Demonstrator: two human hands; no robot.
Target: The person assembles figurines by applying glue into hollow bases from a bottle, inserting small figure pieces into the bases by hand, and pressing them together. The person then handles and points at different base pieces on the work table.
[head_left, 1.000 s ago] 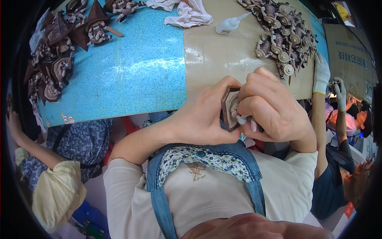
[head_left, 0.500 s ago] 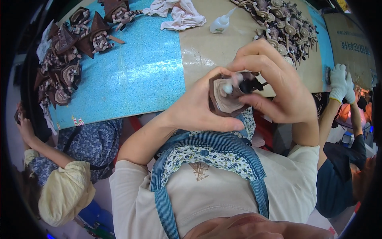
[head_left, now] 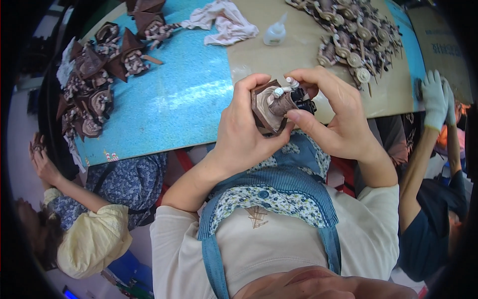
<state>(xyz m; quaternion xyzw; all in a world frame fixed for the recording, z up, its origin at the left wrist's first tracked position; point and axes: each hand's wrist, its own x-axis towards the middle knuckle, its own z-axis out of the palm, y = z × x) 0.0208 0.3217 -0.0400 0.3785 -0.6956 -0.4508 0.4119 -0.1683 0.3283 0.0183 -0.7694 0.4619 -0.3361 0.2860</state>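
The left hand (head_left: 244,134) grips a small brown figurine (head_left: 273,105) from its left side, while the right hand (head_left: 338,119) pinches its right side, both raised above the table (head_left: 169,104).

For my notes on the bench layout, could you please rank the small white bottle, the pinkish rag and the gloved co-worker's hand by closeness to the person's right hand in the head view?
1. small white bottle, above the right hand.
2. gloved co-worker's hand, far right; close to the bottle's rank.
3. pinkish rag, upper left.

Craft workshop: shared worktable (head_left: 169,104), heaped brown figurines (head_left: 94,94), seated co-workers.
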